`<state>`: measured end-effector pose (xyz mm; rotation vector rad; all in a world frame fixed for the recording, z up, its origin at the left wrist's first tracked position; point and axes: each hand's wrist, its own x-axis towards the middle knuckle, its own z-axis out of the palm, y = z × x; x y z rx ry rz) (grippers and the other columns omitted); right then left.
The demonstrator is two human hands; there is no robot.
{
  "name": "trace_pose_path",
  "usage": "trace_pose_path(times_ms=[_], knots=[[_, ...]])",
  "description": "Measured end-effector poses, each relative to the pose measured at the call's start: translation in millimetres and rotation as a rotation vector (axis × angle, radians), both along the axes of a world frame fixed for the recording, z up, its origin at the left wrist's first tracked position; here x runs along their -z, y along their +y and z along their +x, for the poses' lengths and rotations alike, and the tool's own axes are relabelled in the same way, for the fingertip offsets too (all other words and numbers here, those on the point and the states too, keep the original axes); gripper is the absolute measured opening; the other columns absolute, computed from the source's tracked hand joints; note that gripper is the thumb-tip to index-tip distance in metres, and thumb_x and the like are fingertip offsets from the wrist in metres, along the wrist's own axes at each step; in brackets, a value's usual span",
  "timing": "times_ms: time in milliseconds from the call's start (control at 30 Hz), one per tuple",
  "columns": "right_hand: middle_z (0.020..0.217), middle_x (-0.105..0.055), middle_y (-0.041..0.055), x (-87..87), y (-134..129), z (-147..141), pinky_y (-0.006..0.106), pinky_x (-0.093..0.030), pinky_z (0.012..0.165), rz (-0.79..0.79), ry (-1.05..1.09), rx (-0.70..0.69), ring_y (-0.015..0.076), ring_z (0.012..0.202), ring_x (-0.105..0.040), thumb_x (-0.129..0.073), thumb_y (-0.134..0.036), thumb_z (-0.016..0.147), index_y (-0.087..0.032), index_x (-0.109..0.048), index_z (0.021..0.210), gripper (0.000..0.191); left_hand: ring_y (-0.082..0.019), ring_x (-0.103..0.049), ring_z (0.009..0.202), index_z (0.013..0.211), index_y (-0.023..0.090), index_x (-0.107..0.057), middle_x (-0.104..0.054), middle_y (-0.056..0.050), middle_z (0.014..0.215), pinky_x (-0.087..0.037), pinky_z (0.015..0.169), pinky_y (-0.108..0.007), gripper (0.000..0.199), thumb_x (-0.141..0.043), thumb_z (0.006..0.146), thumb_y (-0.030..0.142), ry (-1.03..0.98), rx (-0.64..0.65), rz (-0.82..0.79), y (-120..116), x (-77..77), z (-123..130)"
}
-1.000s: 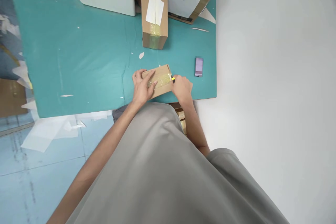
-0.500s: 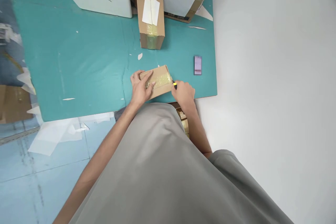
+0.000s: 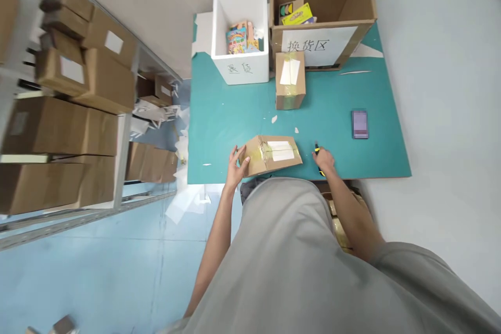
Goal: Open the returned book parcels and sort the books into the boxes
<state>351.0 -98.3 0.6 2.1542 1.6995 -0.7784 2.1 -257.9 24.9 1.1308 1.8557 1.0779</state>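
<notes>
A taped cardboard box with a white label (image 3: 281, 151) lies near the front edge of the green table (image 3: 219, 120). My left hand (image 3: 237, 167) grips its left end, thumb on the near side and fingers at the far corner. To the right of the box, apart from it, my right hand (image 3: 324, 159) is closed round a black and yellow utility knife (image 3: 317, 149), its tip pointing away from me. A second taped box (image 3: 290, 81) stands farther back, in front of the large carton.
At the back are a white foam bin (image 3: 248, 70) and a large open carton (image 3: 362, 23), both holding small colourful packages. A phone (image 3: 359, 124) lies at the right. Shelves with cardboard boxes (image 3: 109, 81) stand at the left, beyond the blue floor.
The view has shifted, showing shelves and the bins' insides. The front box has turned, its label now showing. My right hand, with the knife, has moved away from the box; my left hand holds its end.
</notes>
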Motion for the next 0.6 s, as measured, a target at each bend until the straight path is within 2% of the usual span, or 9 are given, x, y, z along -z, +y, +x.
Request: trace_pose_path(times_ms=[67,133,200,267,300,400,500,600], knots=[[0.138,-0.065,0.0333,7.6,-3,-5,0.044,-0.050,0.103,0.087,0.041,0.009,0.0373,0.130,-0.067,-0.063,-0.032,0.104,-0.005,-0.057,0.148,0.052,-0.034,-0.039,0.157,0.143,0.025,-0.068,-0.047,-0.016,0.164,-0.039,0.125,-0.049,0.061,-0.070,0.093,0.061,-0.019,-0.059,-0.019,-8,2.4,-9],[0.141,-0.064,0.0336,10.3,-6,-15,0.047,-0.049,0.109,0.159,0.202,0.039,0.0383,0.134,-0.065,-0.063,-0.029,0.103,-0.004,-0.056,0.150,0.053,-0.033,-0.055,0.143,0.139,0.023,-0.070,-0.055,-0.018,0.156,-0.049,0.115,-0.047,0.058,-0.073,0.091,0.056,-0.050,-0.141,-0.032,-13,4.2,-15],[0.132,-0.072,0.0287,10.1,-11,-27,0.043,-0.053,0.106,0.148,0.426,0.072,0.0339,0.124,-0.071,-0.058,-0.030,0.106,-0.006,-0.065,0.141,0.042,-0.028,-0.068,0.121,0.135,0.021,-0.072,-0.065,-0.018,0.142,-0.056,0.104,-0.043,0.056,-0.075,0.088,0.051,-0.084,-0.224,-0.044,-15,4.2,-17],[0.118,-0.079,0.0215,8.2,-18,-40,0.037,-0.060,0.096,0.078,0.690,0.114,0.0274,0.108,-0.078,-0.051,-0.035,0.109,-0.011,-0.073,0.126,0.037,-0.024,-0.071,0.104,0.128,0.019,-0.073,-0.072,-0.016,0.128,-0.058,0.098,-0.041,0.048,-0.074,0.088,0.046,-0.103,-0.272,-0.042,-15,1.6,-16],[0.115,-0.081,0.0184,6.9,-22,-46,0.035,-0.062,0.092,0.055,0.809,0.130,0.0252,0.102,-0.079,-0.051,-0.037,0.109,-0.013,-0.076,0.120,0.036,-0.023,-0.071,0.102,0.124,0.019,-0.074,-0.073,-0.014,0.125,-0.058,0.097,-0.040,0.043,-0.072,0.088,0.043,-0.103,-0.279,-0.033,-15,-0.7,-14],[0.114,-0.082,0.0147,1.3,-35,-58,0.035,-0.063,0.093,0.074,1.017,0.156,0.0245,0.102,-0.079,-0.065,-0.035,0.098,-0.015,-0.078,0.110,0.026,-0.024,-0.071,0.109,0.117,0.020,-0.075,-0.073,-0.013,0.124,-0.056,0.102,-0.040,0.033,-0.066,0.092,0.039,-0.113,-0.262,0.013,-14,-8.7,-8],[0.115,-0.082,0.0137,-6.7,-42,-60,0.037,-0.062,0.093,0.131,0.949,0.167,0.0254,0.101,-0.080,-0.072,-0.032,0.090,-0.015,-0.077,0.118,0.032,-0.029,-0.065,0.129,0.114,0.021,-0.075,-0.071,-0.013,0.130,-0.050,0.113,-0.044,0.029,-0.063,0.096,0.040,-0.096,-0.185,0.025,-8,-10.6,0],[0.118,-0.082,0.0120,-16.3,-41,-56,0.035,-0.061,0.089,0.159,0.816,0.142,0.0255,0.099,-0.080,-0.072,-0.033,0.090,-0.017,-0.076,0.125,0.039,-0.032,-0.059,0.139,0.119,0.021,-0.074,-0.067,-0.015,0.139,-0.046,0.119,-0.048,0.032,-0.068,0.093,0.037,-0.060,-0.107,-0.013,1,-1.4,13]])
